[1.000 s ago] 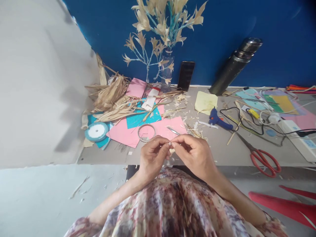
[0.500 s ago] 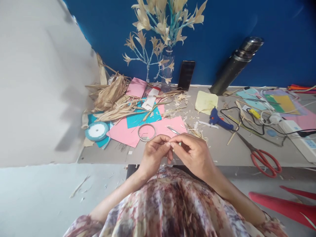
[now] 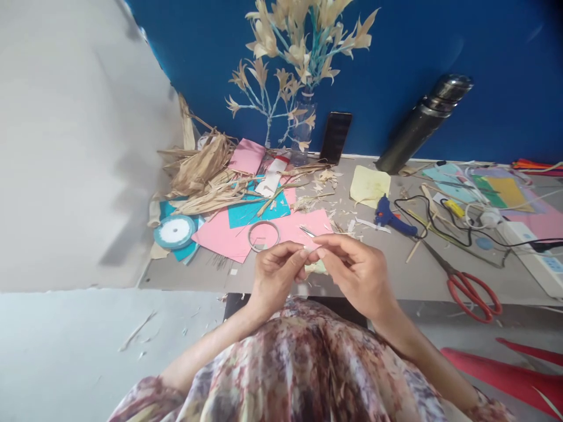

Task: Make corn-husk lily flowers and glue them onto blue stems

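My left hand (image 3: 277, 272) is closed in a pinch at the table's front edge. Facing it, my right hand (image 3: 356, 272) pinches too, its fingertips close to those of the left. A tiny pale piece shows at the left fingertips; it is too small to name. What the right fingertips hold, if anything, I cannot make out. Just beyond the hands lie a roll of tape (image 3: 264, 235), standing out as a ring on pink paper (image 3: 211, 234), and a slim pointed metal tool (image 3: 307, 231), partly hidden by the right hand.
Dried husks (image 3: 200, 170) are heaped at the left beside a ribbon spool (image 3: 174, 232). A blue glue gun (image 3: 391, 217), red-handled scissors (image 3: 472, 293), cables and a power strip (image 3: 532, 252) lie at right. Along the wall stand husk flowers (image 3: 303, 53), a phone (image 3: 336, 138) and a flask (image 3: 413, 129).
The fingertips have moved slightly apart, my right hand shifting to the right. A pale green patch now shows below them. The whole view has shifted slightly.
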